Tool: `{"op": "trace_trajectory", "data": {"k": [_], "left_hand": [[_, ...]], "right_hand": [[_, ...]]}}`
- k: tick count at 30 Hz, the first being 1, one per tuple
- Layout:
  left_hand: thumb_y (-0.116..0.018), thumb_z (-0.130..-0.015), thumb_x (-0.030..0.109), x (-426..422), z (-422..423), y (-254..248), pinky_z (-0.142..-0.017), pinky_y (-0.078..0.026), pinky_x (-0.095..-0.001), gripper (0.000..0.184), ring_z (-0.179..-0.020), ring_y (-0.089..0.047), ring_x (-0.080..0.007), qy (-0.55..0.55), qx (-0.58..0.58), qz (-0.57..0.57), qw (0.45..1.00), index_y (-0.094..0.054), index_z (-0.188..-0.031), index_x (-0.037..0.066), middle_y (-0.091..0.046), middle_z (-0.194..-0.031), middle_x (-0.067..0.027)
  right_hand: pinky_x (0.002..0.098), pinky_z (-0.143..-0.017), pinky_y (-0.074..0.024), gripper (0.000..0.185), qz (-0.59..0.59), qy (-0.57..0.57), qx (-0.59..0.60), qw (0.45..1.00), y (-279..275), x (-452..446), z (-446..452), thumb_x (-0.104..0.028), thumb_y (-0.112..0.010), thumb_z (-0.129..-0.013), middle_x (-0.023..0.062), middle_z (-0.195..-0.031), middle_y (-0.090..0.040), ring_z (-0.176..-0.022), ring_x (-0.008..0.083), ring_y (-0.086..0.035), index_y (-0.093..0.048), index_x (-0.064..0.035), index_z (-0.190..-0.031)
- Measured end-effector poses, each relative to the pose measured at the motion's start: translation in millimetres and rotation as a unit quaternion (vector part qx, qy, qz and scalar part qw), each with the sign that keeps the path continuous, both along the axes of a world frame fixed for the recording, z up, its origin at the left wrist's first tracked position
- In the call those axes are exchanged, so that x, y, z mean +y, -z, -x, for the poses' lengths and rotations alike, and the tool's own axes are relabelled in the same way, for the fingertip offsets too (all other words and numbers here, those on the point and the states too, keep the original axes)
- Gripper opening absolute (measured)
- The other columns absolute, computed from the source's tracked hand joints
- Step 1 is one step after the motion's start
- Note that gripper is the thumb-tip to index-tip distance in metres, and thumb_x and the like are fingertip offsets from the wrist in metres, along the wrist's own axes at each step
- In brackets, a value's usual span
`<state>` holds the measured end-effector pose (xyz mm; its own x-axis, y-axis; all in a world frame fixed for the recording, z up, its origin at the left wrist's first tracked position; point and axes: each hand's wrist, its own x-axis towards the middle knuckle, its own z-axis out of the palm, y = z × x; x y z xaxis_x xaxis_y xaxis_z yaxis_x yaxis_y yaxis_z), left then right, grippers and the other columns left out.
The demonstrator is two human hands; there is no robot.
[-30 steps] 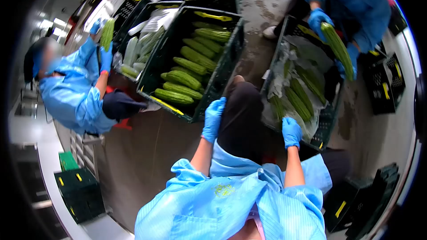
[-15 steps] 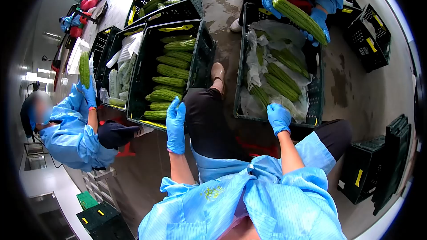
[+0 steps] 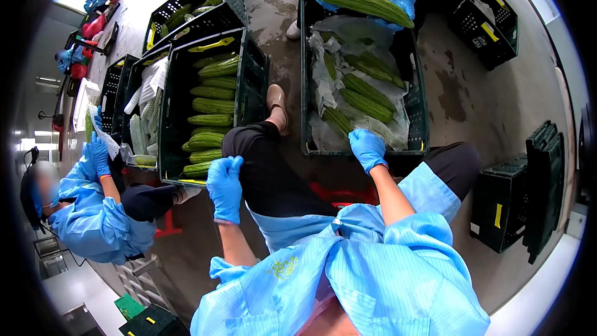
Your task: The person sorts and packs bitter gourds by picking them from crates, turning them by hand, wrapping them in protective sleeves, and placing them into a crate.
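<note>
My left hand, in a blue glove, hovers beside my knee near the front corner of a dark crate with a row of green gourds. Its fingers are curled together, and nothing shows in them. My right hand, gloved too, is at the near rim of another crate. Plastic film and several gourds lie in that crate. The right fingers point into the crate, closed near the end of a gourd and the film; what they grip, if anything, is too small to tell.
Across the right crate, a co-worker's gloved hands hold a large gourd. Another person sits at left, holding a gourd and white netting. More crates stand at right. My shoe is between the two crates.
The view has turned, so the crates sit further left. My left hand has gone from open fingers to curled ones. The person at left now has white netting at the gourd.
</note>
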<state>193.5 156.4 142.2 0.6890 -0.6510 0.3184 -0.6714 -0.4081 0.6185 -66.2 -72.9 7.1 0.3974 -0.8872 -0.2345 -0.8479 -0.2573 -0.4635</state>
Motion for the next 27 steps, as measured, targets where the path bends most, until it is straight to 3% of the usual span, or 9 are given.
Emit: {"op": "trace_trajectory", "data": {"k": [1,5,8,12,15,17,19,25,27], "left_hand": [[-0.076,-0.082,0.009,7.1,8.5,-8.0,-0.064,-0.047,-0.0368,0.019,-0.068,-0.059,-0.0291,0.059,0.054,-0.006,0.997,-0.059,-0.077,0.000,-0.058,-0.074,-0.0144],[-0.076,-0.079,0.019,50.6,46.2,-50.2,-0.061,-0.048,-0.0392,0.019,-0.067,-0.059,-0.0321,0.246,0.098,-0.231,0.936,-0.064,-0.078,0.005,-0.060,-0.073,-0.0121],[-0.073,-0.081,0.026,73.6,51.9,-56.4,-0.059,-0.047,-0.0414,0.022,-0.066,-0.059,-0.0321,0.311,0.121,-0.281,0.900,-0.062,-0.073,0.009,-0.058,-0.071,-0.0110],[-0.064,-0.085,0.033,40.6,46.8,-64.3,-0.057,-0.049,-0.0407,0.024,-0.067,-0.062,-0.0297,0.387,-0.124,-0.462,0.788,-0.062,-0.071,0.013,-0.059,-0.070,-0.0080],[-0.063,-0.088,0.031,-29.9,60.3,-74.9,-0.063,-0.052,-0.0421,0.023,-0.073,-0.065,-0.0314,0.419,-0.040,-0.381,0.823,-0.069,-0.078,0.011,-0.065,-0.077,-0.0113],[-0.063,-0.089,0.034,-72.7,81.6,-58.9,-0.066,-0.052,-0.0434,0.026,-0.077,-0.065,-0.0328,0.432,0.006,-0.235,0.871,-0.070,-0.085,0.010,-0.066,-0.082,-0.0126],[-0.064,-0.088,0.035,-114.7,106.3,-35.4,-0.071,-0.052,-0.0434,0.026,-0.081,-0.064,-0.0320,0.407,0.068,-0.186,0.892,-0.072,-0.093,0.011,-0.066,-0.085,-0.0111],[-0.065,-0.086,0.032,-155.8,158.0,76.4,-0.077,-0.050,-0.0469,0.025,-0.088,-0.063,-0.0364,0.384,0.080,-0.213,0.895,-0.070,-0.096,0.010,-0.065,-0.089,-0.0164],[-0.067,-0.084,0.031,-150.4,158.0,87.3,-0.077,-0.050,-0.0466,0.024,-0.088,-0.063,-0.0358,0.417,0.041,-0.227,0.879,-0.070,-0.097,0.011,-0.065,-0.089,-0.0160]], "right_hand": [[0.0526,-0.070,-0.0507,0.036,-0.003,-0.004,0.004,1.000,0.4,0.3,0.9,-0.039,-0.050,-0.091,0.0189,-0.088,-0.068,-0.080,0.0414,-0.066,-0.070,-0.0101,-0.083],[0.0524,-0.070,-0.0507,0.036,-0.012,-0.011,0.005,1.000,1.2,-1.0,2.1,-0.039,-0.050,-0.091,0.0183,-0.088,-0.068,-0.080,0.0415,-0.066,-0.070,-0.0104,-0.083],[0.0524,-0.070,-0.0507,0.036,-0.010,-0.005,0.001,1.000,3.0,-1.0,0.6,-0.039,-0.050,-0.091,0.0184,-0.088,-0.069,-0.080,0.0413,-0.066,-0.070,-0.0100,-0.083],[0.0528,-0.071,-0.0506,0.037,-0.019,-0.019,0.008,1.000,-4.4,-1.8,-0.2,-0.040,-0.049,-0.091,0.0187,-0.089,-0.069,-0.081,0.0410,-0.066,-0.070,-0.0098,-0.084],[0.0531,-0.072,-0.0503,0.037,-0.032,-0.014,0.021,0.999,4.6,-3.9,-0.4,-0.040,-0.049,-0.091,0.0180,-0.090,-0.069,-0.082,0.0406,-0.066,-0.070,-0.0106,-0.084],[0.0511,-0.072,-0.0508,0.035,-0.002,-0.049,-0.040,0.998,9.9,-3.9,5.8,-0.038,-0.049,-0.092,0.0174,-0.092,-0.068,-0.085,0.0392,-0.066,-0.070,-0.0107,-0.086],[0.0489,-0.073,-0.0517,0.032,0.046,-0.034,-0.140,0.989,21.3,-5.9,13.5,-0.036,-0.052,-0.094,0.0177,-0.091,-0.068,-0.085,0.0395,-0.065,-0.070,-0.0104,-0.088],[0.0400,-0.086,-0.0511,0.028,0.232,0.096,-0.166,0.954,-105.0,-35.3,85.6,-0.025,-0.066,-0.091,0.0141,-0.106,-0.069,-0.094,0.0299,-0.066,-0.069,-0.0069,-0.112],[0.0377,-0.086,-0.0512,0.030,0.205,0.214,-0.211,0.931,-148.9,-36.2,124.8,-0.022,-0.069,-0.089,0.0135,-0.108,-0.068,-0.094,0.0268,-0.066,-0.068,-0.0056,-0.114]]}}
